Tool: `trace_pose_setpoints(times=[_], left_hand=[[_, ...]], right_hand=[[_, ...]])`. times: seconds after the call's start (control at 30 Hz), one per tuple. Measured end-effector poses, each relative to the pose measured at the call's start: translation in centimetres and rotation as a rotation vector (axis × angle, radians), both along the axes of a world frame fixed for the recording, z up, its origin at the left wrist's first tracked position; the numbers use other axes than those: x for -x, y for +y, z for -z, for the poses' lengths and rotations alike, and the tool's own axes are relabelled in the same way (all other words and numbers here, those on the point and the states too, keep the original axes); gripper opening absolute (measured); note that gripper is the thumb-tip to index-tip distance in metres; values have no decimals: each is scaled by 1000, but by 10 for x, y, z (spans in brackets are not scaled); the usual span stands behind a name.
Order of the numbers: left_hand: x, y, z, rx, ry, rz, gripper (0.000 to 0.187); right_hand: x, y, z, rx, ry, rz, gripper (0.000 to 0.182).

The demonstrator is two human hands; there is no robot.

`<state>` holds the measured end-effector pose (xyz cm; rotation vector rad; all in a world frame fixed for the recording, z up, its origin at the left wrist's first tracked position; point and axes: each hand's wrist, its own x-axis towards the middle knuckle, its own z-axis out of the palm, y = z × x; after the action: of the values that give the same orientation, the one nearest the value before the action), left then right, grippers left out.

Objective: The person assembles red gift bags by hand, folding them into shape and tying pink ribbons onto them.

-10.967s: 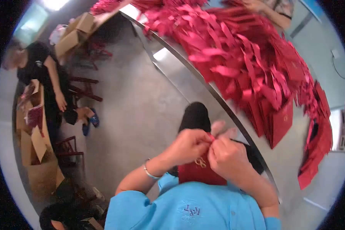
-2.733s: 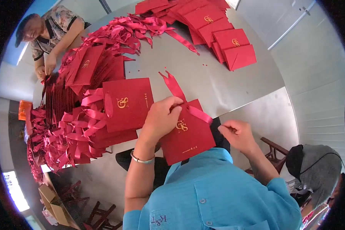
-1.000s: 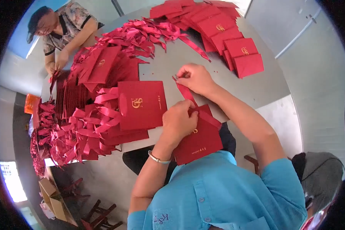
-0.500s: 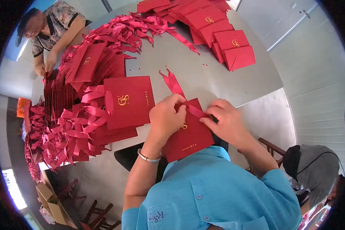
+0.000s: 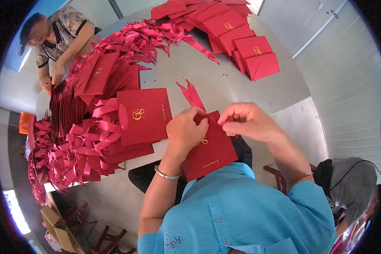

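A dark red paper bag (image 5: pixel 209 154) with gold lettering leans against my shirt front, its top edge tilted toward the table. My left hand (image 5: pixel 188 132) is closed on the bag's upper edge, thumb and finger pinching it. A pink-red ribbon (image 5: pixel 192 95) sticks out beyond that edge onto the table. At the bag's upper right corner, my right hand (image 5: pixel 246 122) is closed in a pinch, with only a little of the ribbon showing by its fingers. The part of the ribbon between both hands is mostly covered.
Red bags with ribbon handles (image 5: pixel 144 116) are piled on the left. Loose ribbons (image 5: pixel 135 40) lie at the back, and more folded bags (image 5: pixel 256 53) at the back right. Another person (image 5: pixel 65 38) handles bags across the grey table (image 5: pixel 279 91). A person in grey (image 5: pixel 353 182) sits at right.
My right hand has lifted and turned slightly, its fingers curling closer to the bag's edge. The ribbon stretch seen between my hands is now mostly hidden. My left hand keeps its pinch.
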<state>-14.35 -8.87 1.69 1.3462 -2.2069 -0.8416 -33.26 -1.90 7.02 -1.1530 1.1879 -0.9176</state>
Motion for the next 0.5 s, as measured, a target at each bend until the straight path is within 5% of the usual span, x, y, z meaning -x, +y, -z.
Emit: trace_pose_setpoints(times=[0.07, 0.13, 0.5], left_hand=[[0, 1, -3, -33, 17, 1, 23], [0, 1, -4, -60, 37, -2, 23], [-3, 0, 0, -51, 32, 14, 20]], right_hand=[[6, -5, -3, -82, -153, -61, 20], [9, -9, -4, -5, -571, -102, 31], [-9, -14, -22, 395, -179, 23, 20]])
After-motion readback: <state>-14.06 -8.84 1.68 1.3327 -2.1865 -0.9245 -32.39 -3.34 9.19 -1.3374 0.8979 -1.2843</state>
